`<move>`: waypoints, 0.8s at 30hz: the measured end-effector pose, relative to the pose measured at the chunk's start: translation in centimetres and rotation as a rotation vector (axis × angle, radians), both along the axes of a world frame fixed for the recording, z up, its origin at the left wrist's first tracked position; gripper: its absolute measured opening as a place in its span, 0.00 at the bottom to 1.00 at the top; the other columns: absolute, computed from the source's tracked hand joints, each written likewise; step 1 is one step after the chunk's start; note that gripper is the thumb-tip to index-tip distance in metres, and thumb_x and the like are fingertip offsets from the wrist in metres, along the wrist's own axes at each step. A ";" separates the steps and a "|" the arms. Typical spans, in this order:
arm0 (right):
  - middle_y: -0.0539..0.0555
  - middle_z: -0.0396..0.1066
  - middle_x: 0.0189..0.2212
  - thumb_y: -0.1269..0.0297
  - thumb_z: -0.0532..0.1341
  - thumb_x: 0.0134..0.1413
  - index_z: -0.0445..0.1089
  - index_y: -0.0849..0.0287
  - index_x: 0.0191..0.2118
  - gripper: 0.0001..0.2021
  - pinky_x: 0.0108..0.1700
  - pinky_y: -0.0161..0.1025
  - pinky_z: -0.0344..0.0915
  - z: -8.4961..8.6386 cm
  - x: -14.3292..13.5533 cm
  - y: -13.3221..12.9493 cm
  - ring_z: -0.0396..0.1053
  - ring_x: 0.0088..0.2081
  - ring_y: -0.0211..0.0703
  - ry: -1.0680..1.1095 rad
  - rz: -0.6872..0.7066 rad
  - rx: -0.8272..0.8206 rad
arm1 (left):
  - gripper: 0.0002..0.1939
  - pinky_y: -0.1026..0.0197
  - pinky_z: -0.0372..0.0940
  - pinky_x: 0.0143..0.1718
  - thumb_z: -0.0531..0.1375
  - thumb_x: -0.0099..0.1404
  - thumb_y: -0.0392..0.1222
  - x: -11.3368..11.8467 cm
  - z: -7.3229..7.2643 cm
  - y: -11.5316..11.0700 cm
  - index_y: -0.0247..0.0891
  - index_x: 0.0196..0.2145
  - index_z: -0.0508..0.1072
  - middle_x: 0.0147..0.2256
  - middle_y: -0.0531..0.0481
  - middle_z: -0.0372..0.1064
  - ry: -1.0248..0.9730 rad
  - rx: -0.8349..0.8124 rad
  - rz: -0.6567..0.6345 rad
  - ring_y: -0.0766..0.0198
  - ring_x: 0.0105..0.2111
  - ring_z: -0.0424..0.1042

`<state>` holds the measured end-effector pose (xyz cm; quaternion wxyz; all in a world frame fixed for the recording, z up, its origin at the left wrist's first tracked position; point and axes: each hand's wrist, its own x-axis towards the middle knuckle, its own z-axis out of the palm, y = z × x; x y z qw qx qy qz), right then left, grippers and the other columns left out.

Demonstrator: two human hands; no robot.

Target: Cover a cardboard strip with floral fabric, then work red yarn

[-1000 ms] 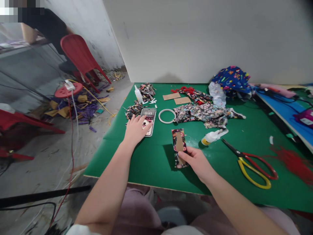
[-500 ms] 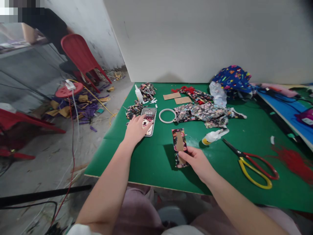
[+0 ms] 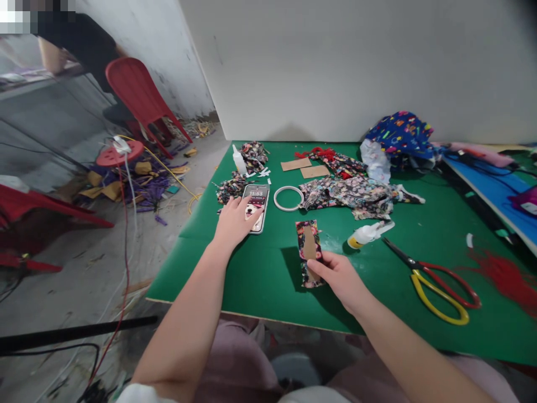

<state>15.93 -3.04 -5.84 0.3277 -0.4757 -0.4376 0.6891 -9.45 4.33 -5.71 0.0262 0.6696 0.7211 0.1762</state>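
Note:
My left hand (image 3: 235, 221) rests with spread fingers on the left side of a phone (image 3: 260, 207), whose lit screen shows a clock and a dog picture. Between the thumb and fingers of my right hand (image 3: 335, 274) is a cardboard strip wrapped at its edges in floral fabric (image 3: 300, 240). A white ring (image 3: 275, 199) lies right of the phone, touching a long piece of floral cloth (image 3: 348, 196). To the right of the held strip are a small glue bottle (image 3: 361, 236) and scissors (image 3: 436, 280) with one red and one yellow handle.
Two cardboard pieces (image 3: 296, 164), another bottle (image 3: 239, 161) and fabric scraps (image 3: 230, 187) lie farther back on the green table (image 3: 251, 280). Red threads (image 3: 503, 277) and a blue board (image 3: 495, 196) are at right. A person sits on a red chair (image 3: 134, 89) at upper left.

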 end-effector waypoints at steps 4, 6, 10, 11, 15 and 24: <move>0.50 0.72 0.30 0.54 0.65 0.43 0.74 0.58 0.37 0.16 0.33 0.37 0.67 0.1 0.0 0.0 0.66 0.30 0.38 -0.001 0.002 -0.020 | 0.21 0.52 0.51 0.58 0.52 0.63 0.49 1.0 1.7 -1.2 0.36 0.50 0.69 0.53 0.42 0.64 -0.170 0.199 0.032 0.54 0.58 0.56; 0.50 0.72 0.29 0.54 0.65 0.43 0.74 0.59 0.37 0.16 0.32 0.37 0.67 0.2 -0.1 0.0 0.66 0.29 0.38 0.000 0.004 -0.025 | 0.18 0.54 0.58 0.54 0.50 0.64 0.48 2.3 2.5 -2.5 0.39 0.44 0.72 0.47 0.47 0.70 -0.400 0.200 -0.005 0.58 0.50 0.65; 0.49 0.70 0.26 0.55 0.65 0.42 0.74 0.60 0.36 0.16 0.30 0.36 0.66 0.4 -0.3 0.0 0.64 0.26 0.35 0.033 0.027 -0.033 | 0.19 0.60 0.66 0.40 0.52 0.63 0.52 6.0 2.9 -5.4 0.37 0.39 0.75 0.38 0.45 0.75 -0.992 -0.023 -0.114 0.59 0.40 0.72; 0.48 0.69 0.24 0.55 0.65 0.43 0.74 0.60 0.35 0.15 0.30 0.35 0.65 0.4 -0.3 0.0 0.63 0.25 0.34 0.038 0.038 -0.028 | 0.19 0.61 0.66 0.38 0.54 0.62 0.52 6.8 2.8 -6.0 0.37 0.40 0.75 0.38 0.45 0.75 -1.095 -0.063 -0.136 0.60 0.39 0.73; 0.46 0.65 0.21 0.55 0.64 0.44 0.72 0.61 0.32 0.13 0.29 0.35 0.64 0.3 -0.3 -0.1 0.61 0.23 0.33 0.031 0.072 -0.004 | 0.18 0.65 0.66 0.33 0.59 0.58 0.50 8.8 2.2 -6.9 0.37 0.41 0.75 0.39 0.46 0.75 -1.342 -0.120 -0.134 0.64 0.34 0.73; 0.47 0.65 0.22 0.54 0.64 0.43 0.72 0.61 0.31 0.15 0.29 0.35 0.64 0.5 -0.3 -0.2 0.61 0.25 0.34 -0.026 0.088 0.011 | 0.12 0.69 0.64 0.23 0.60 0.57 0.46 9.0 2.1 -6.3 0.36 0.34 0.76 0.31 0.49 0.75 -1.444 -0.092 -0.001 0.68 0.26 0.71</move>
